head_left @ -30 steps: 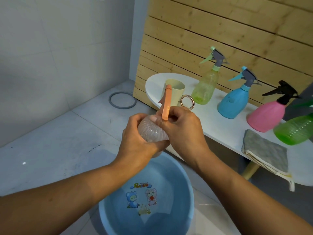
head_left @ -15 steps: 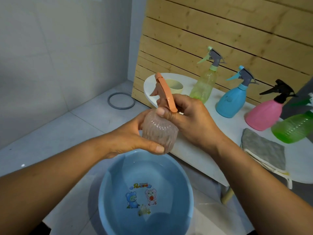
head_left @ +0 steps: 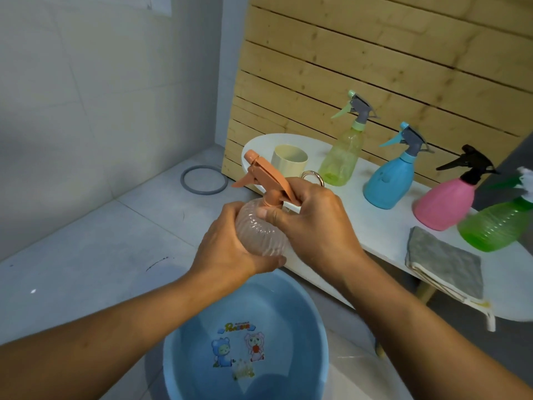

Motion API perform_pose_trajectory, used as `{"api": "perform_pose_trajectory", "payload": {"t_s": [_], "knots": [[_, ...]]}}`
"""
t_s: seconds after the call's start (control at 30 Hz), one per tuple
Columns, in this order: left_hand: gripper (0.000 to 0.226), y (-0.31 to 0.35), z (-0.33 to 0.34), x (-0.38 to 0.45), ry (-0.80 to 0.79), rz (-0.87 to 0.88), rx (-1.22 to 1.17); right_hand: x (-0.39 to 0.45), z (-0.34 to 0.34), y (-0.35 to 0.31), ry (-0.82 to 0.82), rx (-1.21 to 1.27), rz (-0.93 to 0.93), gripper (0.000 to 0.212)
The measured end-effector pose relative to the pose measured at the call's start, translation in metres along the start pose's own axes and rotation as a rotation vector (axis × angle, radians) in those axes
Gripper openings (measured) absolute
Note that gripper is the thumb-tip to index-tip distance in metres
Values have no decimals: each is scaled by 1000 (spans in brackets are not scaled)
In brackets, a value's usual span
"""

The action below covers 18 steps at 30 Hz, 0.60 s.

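Ribbed, seemingly glossy plastic bottle [head_left: 259, 232]

Bare floor [head_left: 86, 269] left, table [head_left: 380, 229] close right — basin [head_left: 302, 327] below

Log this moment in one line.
left hand: holds clear bottle | right hand: grips orange sprayer head | below: blue basin

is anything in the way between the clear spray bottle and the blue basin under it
Nothing visible. The left hand grips the clear spray bottle by its body, the right hand pinches its neck, and only open air separates it from the blue basin below. The white table stands behind, not between.
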<state>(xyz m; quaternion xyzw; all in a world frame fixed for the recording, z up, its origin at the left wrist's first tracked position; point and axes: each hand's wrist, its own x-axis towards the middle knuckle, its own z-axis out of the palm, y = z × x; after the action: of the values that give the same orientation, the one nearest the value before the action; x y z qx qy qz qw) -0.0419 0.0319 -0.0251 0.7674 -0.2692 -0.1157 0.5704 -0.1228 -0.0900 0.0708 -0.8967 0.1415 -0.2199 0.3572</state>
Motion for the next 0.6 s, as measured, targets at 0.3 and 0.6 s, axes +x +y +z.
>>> {"api": "perform_pose_trajectory", "payload": {"t_s": [0.3,0.6], "knots": [[105,13,4,9,45,18,47,19,-33,-13,-45,9,-32,15],[105,77,5,68,45,99,-40,107,-118,-75,-155,-405,-30,11]]}}
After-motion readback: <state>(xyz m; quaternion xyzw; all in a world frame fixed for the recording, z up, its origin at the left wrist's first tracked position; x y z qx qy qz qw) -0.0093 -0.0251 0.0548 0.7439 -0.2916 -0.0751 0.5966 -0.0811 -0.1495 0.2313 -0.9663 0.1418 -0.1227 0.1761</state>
